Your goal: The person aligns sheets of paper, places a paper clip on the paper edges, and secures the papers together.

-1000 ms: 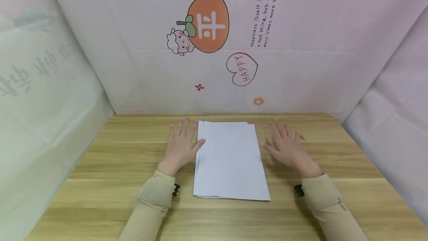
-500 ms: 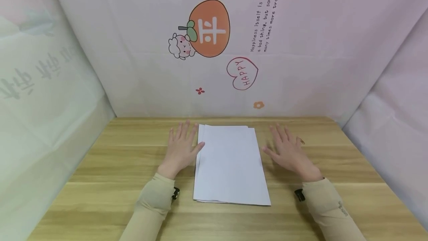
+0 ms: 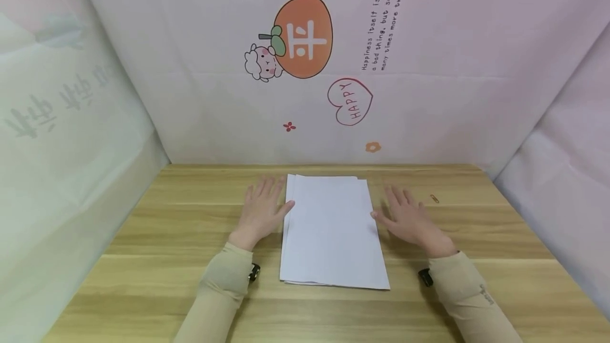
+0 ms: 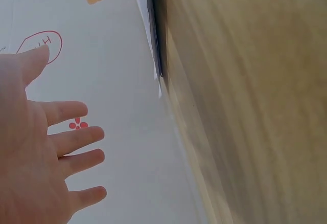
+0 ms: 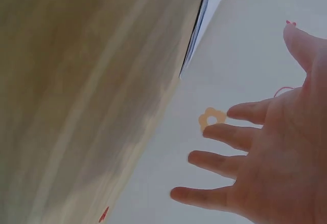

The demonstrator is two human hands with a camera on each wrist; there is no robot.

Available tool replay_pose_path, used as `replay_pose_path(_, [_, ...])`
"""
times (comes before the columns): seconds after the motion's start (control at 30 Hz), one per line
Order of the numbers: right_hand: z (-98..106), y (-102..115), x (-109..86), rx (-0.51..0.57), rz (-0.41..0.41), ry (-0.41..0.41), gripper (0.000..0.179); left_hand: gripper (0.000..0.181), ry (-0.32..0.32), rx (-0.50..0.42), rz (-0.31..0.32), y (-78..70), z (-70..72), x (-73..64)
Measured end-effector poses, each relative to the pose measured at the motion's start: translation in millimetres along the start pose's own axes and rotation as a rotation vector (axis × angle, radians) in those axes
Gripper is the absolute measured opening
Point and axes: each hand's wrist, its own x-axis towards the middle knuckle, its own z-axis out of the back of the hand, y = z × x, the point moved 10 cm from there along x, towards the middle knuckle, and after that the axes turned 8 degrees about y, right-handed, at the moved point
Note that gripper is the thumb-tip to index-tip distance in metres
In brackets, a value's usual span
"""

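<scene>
Several loosely stacked sheets of white paper [image 3: 333, 232] lie on the wooden table between the two hands, their edges not quite lined up. On the left of the stack, my left hand [image 3: 259, 213] is spread with straight fingers and holds nothing; its thumb reaches over the paper's left edge in the head view. My right hand [image 3: 407, 218] is also spread and holds nothing, its thumb close to the right edge. Both wrist views show the palms raised above the tabletop. A small reddish paper clip [image 3: 434, 198] lies beyond the right hand's fingers.
The wooden tabletop [image 3: 190, 237] ends at a pale cloth backdrop [image 3: 214, 120] printed with cartoons and lettering. Cloth walls [image 3: 86, 173] stand on both sides. Each wrist wears a dark device [image 3: 425, 277].
The head view has shifted slightly. My right hand has drawn a little nearer to the paper, so the paper clip now shows fully apart from the fingers. The paper has stayed put.
</scene>
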Motion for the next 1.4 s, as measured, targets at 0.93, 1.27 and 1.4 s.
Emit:
replay_pose_path(0.93, [-16, 24, 17.8, 0.104, -0.036, 0.227, 0.081, 0.073, 0.265, -0.017, 0.147, -5.9, -32.0, 11.4])
replay_pose_path(1.27, [-17, 28, 23.7, 0.06, -0.096, 0.227, 0.068, 0.072, 0.375, -0.035, 0.194, -0.3, -40.7, 7.7])
replay_pose_path(1.4, [-18, 30, 26.4, 0.065, -0.105, 0.234, 0.072, 0.074, 0.393, -0.061, 0.193, 0.4, -43.1, 7.6])
